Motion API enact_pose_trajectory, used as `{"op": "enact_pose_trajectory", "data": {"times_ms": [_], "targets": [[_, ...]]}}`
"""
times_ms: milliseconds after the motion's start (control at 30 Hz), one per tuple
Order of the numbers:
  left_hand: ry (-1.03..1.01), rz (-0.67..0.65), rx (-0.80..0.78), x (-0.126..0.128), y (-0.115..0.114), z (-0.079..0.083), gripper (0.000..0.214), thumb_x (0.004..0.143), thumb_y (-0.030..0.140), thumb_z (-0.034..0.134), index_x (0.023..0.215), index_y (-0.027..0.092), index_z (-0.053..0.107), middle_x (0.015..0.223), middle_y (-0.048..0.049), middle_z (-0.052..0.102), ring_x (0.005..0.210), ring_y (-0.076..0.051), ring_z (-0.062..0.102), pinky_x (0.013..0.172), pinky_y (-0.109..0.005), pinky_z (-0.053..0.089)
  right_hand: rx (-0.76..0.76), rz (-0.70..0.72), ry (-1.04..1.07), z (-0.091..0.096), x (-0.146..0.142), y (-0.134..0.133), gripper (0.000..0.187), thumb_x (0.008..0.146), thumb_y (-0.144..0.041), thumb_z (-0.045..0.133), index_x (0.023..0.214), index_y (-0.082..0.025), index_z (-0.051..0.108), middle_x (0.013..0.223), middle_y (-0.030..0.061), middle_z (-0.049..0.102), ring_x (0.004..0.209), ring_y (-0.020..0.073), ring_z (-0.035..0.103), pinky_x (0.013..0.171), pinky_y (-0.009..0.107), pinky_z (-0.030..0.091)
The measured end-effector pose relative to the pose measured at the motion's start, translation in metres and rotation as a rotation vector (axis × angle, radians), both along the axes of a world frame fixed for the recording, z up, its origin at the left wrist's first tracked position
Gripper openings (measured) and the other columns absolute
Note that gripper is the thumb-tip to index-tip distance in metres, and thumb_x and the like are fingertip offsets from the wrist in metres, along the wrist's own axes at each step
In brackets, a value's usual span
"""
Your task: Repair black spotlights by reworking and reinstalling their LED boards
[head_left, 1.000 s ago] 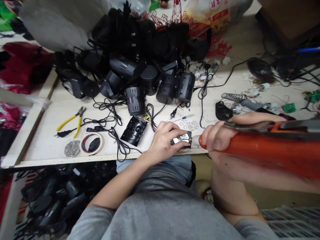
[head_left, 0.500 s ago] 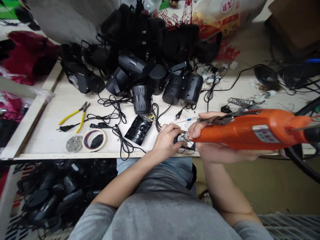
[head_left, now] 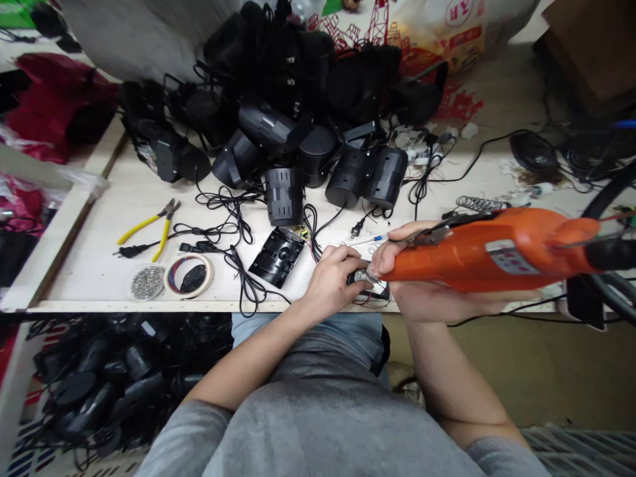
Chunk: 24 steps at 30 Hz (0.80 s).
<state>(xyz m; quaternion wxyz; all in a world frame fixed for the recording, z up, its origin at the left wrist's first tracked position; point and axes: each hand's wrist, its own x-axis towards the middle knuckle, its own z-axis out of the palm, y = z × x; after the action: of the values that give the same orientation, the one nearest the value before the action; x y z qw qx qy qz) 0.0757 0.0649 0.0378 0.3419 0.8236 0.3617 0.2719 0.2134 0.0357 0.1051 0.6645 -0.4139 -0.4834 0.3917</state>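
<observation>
My right hand (head_left: 422,291) is wrapped round an orange electric screwdriver (head_left: 462,255), held nearly level with its tip pointing left. My left hand (head_left: 332,278) grips a small black housing part (head_left: 354,275) at the bench's front edge, thumb and fingers on either side of it. The screwdriver's metal tip (head_left: 368,273) meets the part between my hands; the exact contact point is hidden by my fingers. Thin red wires (head_left: 370,302) show below. Just left of my left hand lies an open black housing half (head_left: 277,257), with a small yellow component (head_left: 303,234) at its corner.
Yellow-handled pliers (head_left: 149,228), a dish of screws (head_left: 147,283) and a tape roll (head_left: 211,281) lie to the left. Several black lamp housings (head_left: 283,197) with cords pile up behind. A spring (head_left: 481,203) sits at right. More black parts (head_left: 99,384) fill a crate below.
The rear of the screwdriver has swung slightly and its cable has shifted on the right. Both hands keep their grip in nearly the same place. The view has shifted slightly.
</observation>
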Motion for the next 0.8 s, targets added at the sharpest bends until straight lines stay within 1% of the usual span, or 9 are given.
{"op": "enact_pose_trajectory", "data": {"times_ms": [67, 167, 267, 333, 400, 467, 567, 700, 800], "targets": [[-0.053, -0.003, 0.015, -0.002, 0.001, -0.001, 0.024, 0.079, 0.026, 0.083, 0.101, 0.02, 0.075, 0.105, -0.0051, 0.07, 0.101, -0.023, 0.062, 0.092, -0.039, 0.053, -0.025, -0.047, -0.006, 0.004, 0.001, 0.0, 0.085, 0.069, -0.101, 0.025, 0.095, -0.029, 0.062, 0.066, 0.0041, 0.056, 0.048, 0.0223, 0.051, 0.048, 0.04, 0.042], [-0.126, -0.01, 0.025, -0.004, 0.003, -0.001, 0.016, 0.085, 0.025, 0.078, 0.1, 0.02, 0.074, 0.104, -0.0058, 0.07, 0.099, -0.021, 0.065, 0.089, -0.036, 0.054, -0.011, -0.038, -0.043, 0.012, 0.004, -0.002, 0.085, 0.063, -0.102, 0.038, 0.101, -0.029, 0.061, 0.062, 0.0029, 0.057, 0.046, 0.0228, 0.05, 0.048, 0.041, 0.042], [-0.12, -0.009, 0.082, -0.007, 0.006, 0.001, 0.004, 0.09, 0.023, 0.073, 0.088, 0.02, 0.074, 0.097, -0.005, 0.07, 0.092, -0.019, 0.066, 0.085, -0.033, 0.054, 0.05, -0.017, -0.022, 0.024, 0.01, -0.009, 0.079, 0.07, -0.096, 0.041, 0.106, -0.029, 0.063, 0.06, 0.0018, 0.058, 0.05, 0.0243, 0.055, 0.051, 0.042, 0.045], [-0.1, -0.022, 0.137, -0.01, 0.007, 0.003, 0.009, 0.091, 0.024, 0.071, 0.084, 0.019, 0.073, 0.094, -0.0048, 0.071, 0.089, -0.018, 0.065, 0.083, -0.033, 0.052, 0.076, -0.032, 0.002, 0.031, 0.015, -0.016, 0.076, 0.074, -0.092, 0.045, 0.108, -0.027, 0.066, 0.062, 0.0027, 0.06, 0.052, 0.0245, 0.057, 0.052, 0.042, 0.046], [-0.103, -0.036, 0.173, -0.013, 0.008, 0.006, 0.011, 0.092, 0.026, 0.07, 0.084, 0.019, 0.073, 0.093, -0.0049, 0.072, 0.089, -0.018, 0.066, 0.083, -0.033, 0.052, 0.08, -0.083, 0.004, 0.034, 0.021, -0.023, 0.075, 0.074, -0.088, 0.053, 0.109, -0.024, 0.068, 0.063, 0.0041, 0.061, 0.053, 0.0246, 0.057, 0.052, 0.042, 0.046], [-0.13, -0.041, 0.19, -0.013, 0.008, 0.007, 0.012, 0.094, 0.027, 0.069, 0.087, 0.019, 0.074, 0.093, -0.0046, 0.074, 0.088, -0.017, 0.067, 0.083, -0.033, 0.052, 0.086, -0.146, 0.0, 0.032, 0.027, -0.027, 0.075, 0.071, -0.087, 0.058, 0.108, -0.023, 0.07, 0.063, 0.0048, 0.061, 0.052, 0.0241, 0.056, 0.05, 0.041, 0.045], [-0.196, -0.05, 0.228, -0.007, 0.006, 0.007, 0.011, 0.094, 0.027, 0.069, 0.093, 0.018, 0.075, 0.092, -0.0047, 0.076, 0.087, -0.017, 0.07, 0.083, -0.032, 0.053, 0.126, -0.185, -0.011, 0.02, 0.031, -0.026, 0.075, 0.073, -0.089, 0.052, 0.104, -0.024, 0.07, 0.06, 0.0035, 0.058, 0.046, 0.022, 0.052, 0.044, 0.037, 0.041], [-0.234, -0.038, 0.244, 0.005, 0.0, 0.004, 0.01, 0.093, 0.027, 0.071, 0.095, 0.019, 0.077, 0.095, -0.0049, 0.078, 0.09, -0.017, 0.071, 0.084, -0.032, 0.055, 0.13, -0.181, -0.047, 0.002, 0.032, -0.022, 0.078, 0.079, -0.092, 0.033, 0.105, -0.026, 0.065, 0.061, 0.0035, 0.057, 0.045, 0.0216, 0.051, 0.045, 0.037, 0.04], [-0.239, -0.026, 0.254, 0.008, -0.002, 0.004, 0.01, 0.093, 0.028, 0.071, 0.095, 0.02, 0.077, 0.093, -0.0047, 0.079, 0.088, -0.017, 0.071, 0.081, -0.031, 0.056, 0.129, -0.138, 0.007, -0.006, 0.035, -0.022, 0.079, 0.076, -0.093, 0.039, 0.106, -0.025, 0.065, 0.063, 0.0047, 0.059, 0.048, 0.0229, 0.053, 0.047, 0.038, 0.041]]}}
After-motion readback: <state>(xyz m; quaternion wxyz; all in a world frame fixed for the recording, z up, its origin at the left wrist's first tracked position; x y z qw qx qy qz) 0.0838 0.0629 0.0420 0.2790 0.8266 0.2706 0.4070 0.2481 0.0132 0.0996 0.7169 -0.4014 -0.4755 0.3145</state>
